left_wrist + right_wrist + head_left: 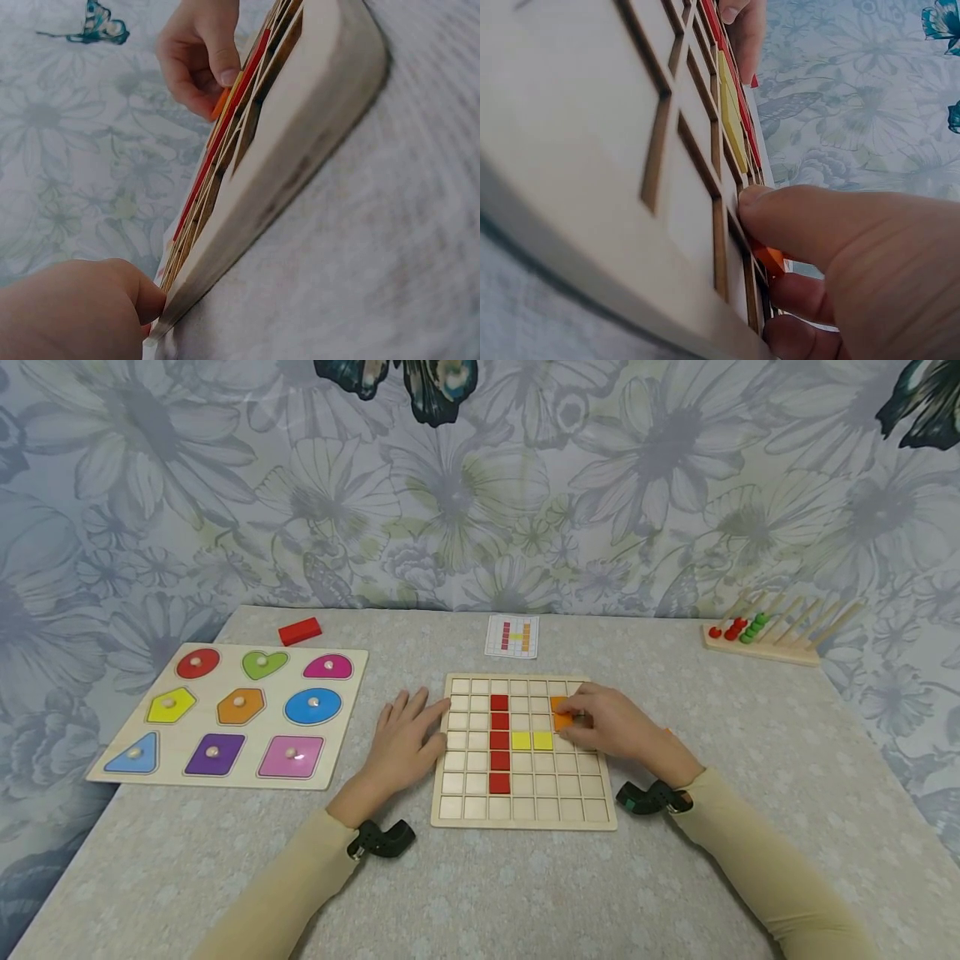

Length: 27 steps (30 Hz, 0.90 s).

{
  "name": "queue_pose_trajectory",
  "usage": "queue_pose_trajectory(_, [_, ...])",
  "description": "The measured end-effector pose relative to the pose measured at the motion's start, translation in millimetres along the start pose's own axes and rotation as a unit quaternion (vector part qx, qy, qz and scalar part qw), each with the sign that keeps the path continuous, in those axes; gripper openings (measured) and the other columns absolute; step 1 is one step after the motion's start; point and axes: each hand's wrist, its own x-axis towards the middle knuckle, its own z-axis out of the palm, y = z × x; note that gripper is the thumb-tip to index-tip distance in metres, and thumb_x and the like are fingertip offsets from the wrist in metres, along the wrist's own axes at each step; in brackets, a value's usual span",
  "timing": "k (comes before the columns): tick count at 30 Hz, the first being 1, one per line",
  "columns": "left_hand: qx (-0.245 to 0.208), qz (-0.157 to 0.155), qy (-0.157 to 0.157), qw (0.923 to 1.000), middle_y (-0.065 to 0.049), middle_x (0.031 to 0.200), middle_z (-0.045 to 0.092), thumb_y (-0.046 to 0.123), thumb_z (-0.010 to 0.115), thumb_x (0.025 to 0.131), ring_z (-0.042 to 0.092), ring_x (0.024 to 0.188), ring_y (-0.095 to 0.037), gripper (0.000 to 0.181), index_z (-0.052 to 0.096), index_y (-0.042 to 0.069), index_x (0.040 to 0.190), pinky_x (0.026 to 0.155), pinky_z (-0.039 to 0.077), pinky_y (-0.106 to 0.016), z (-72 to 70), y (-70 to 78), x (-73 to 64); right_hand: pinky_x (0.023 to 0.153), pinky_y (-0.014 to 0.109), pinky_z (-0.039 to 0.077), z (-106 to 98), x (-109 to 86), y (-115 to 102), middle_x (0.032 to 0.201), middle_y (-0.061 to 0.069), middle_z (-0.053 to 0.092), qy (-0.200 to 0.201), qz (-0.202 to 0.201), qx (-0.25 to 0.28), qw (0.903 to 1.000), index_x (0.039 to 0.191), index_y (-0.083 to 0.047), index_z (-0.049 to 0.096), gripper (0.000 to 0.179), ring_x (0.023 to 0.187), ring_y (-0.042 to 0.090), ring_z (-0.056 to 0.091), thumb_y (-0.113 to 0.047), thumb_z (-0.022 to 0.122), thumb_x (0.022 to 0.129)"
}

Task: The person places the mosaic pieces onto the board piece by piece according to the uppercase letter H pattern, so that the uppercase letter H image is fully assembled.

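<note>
A wooden grid board (450, 810) lies on the table, with a column of several red square tiles (499, 741) and two yellow tiles (532, 741) in its cells. Fingers of my right hand (618, 727) pinch an orange tile (771, 259) over the board's right part. Another orange tile (557, 702) shows just beyond the fingertips, partly covered. At the board's left edge rests my left hand (405, 739), its fingers extended and the thumb touching the rim. The left wrist view also shows the right hand (201, 56) pinching at the far side.
Behind the board lies a pattern card (512, 636). To the left is a shape puzzle board (348, 693) with knobbed pieces, a red block (300, 632) behind it. A wooden peg rack (780, 647) with red and green beads stands at the back right.
</note>
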Motion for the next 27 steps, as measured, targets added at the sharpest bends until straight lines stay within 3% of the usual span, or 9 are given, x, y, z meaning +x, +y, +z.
queue_pose_trajectory(27, [-0.003, 0.002, 0.0, 1.0, -0.026, 0.164, 0.031, 0.023, 0.047, 0.096, 0.016, 0.154, -0.053, 0.057, 0.051, 0.012, 0.151, 0.121, 0.01, -0.072, 0.0, -0.9, -0.5, 0.072, 0.029, 0.048, 0.5, -0.9, -1.3, 0.106, 0.007, 0.068, -0.001, 0.019, 0.004, 0.9998, 0.117, -0.006, 0.075, 0.028, 0.08, 0.013, 0.056, -0.017, 0.073, 0.091])
